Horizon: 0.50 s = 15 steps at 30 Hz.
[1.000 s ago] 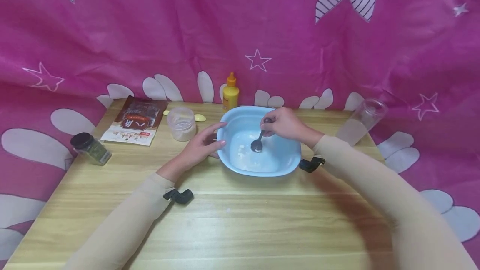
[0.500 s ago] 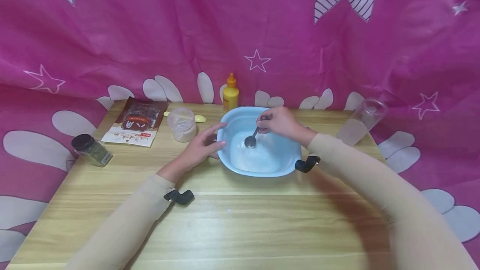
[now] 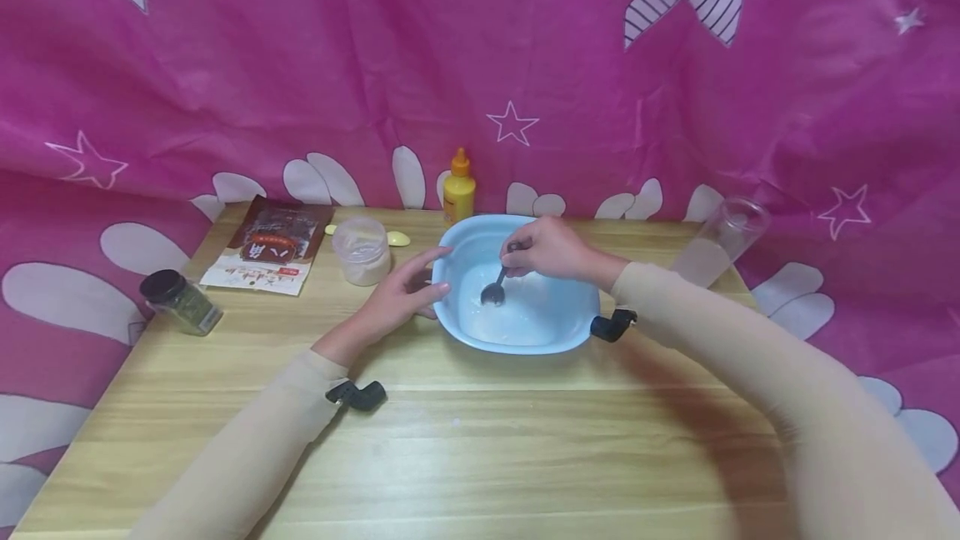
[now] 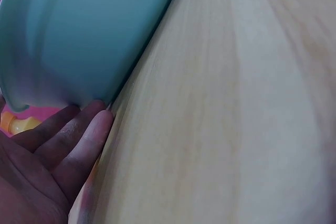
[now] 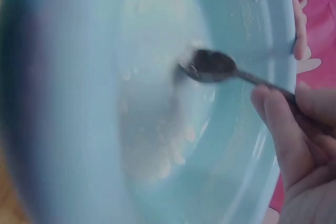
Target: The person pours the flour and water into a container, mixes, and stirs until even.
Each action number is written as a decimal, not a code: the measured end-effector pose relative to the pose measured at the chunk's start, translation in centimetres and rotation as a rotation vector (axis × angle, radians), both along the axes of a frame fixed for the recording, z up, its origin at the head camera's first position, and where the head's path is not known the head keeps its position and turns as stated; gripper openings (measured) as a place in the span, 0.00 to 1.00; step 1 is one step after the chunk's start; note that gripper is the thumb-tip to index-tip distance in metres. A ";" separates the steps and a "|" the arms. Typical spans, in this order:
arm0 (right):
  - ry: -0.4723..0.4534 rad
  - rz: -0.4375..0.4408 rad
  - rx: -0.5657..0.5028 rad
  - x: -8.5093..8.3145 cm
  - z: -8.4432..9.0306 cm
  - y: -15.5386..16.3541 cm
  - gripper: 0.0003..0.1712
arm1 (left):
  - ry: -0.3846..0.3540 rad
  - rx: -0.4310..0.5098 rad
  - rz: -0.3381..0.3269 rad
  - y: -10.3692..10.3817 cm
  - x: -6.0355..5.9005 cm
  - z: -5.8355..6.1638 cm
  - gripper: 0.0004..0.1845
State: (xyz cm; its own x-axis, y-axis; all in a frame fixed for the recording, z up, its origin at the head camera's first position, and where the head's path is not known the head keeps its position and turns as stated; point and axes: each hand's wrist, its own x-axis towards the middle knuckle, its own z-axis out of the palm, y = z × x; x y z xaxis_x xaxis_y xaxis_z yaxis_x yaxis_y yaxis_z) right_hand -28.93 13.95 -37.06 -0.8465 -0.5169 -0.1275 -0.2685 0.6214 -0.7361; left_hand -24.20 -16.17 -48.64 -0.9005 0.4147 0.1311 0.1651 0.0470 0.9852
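Both busy: right hand point(image 3: 551, 250) pinching spoon point(image 3: 495, 291), now shifted toward left wall of blue basin point(image 3: 581, 319); left hand point(image 3: 405, 290) flat, fingers relaxed, steadying rim as before.

Both arms wear long, close-fitting beige sleeves reaching to the wrists. Left hand point(image 3: 396, 297) and right hand point(image 3: 550, 250) are bare: no gloves. Just behind each hand, at the wrist, a small black camera unit is strapped on, cylindrical, projecting beneath the sleeve cuff.
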 end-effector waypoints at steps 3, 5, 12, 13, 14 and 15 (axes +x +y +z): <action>0.017 0.051 0.048 0.4 0.4 0.0 0.04 | -0.004 -0.003 0.000 -0.1 0.0 0.1 0.36; 0.020 0.090 0.086 0.5 0.7 -0.2 0.04 | -0.006 -0.006 0.000 -0.1 0.0 0.2 0.36; 0.020 0.226 0.134 0.3 0.7 -1.9 0.09 | -0.011 -0.007 -0.001 -0.3 0.0 0.2 0.36; 0.032 0.215 0.132 0.2 0.6 -2.1 0.09 | -0.012 -0.004 -0.006 -0.2 0.0 0.1 0.36; 0.050 0.196 0.136 0.0 0.5 -2.2 0.09 | -0.013 -0.001 -0.010 -0.2 0.0 0.1 0.36; 0.069 0.168 0.141 -0.1 0.5 -2.3 0.09 | -0.014 0.000 -0.014 -0.1 0.0 0.1 0.36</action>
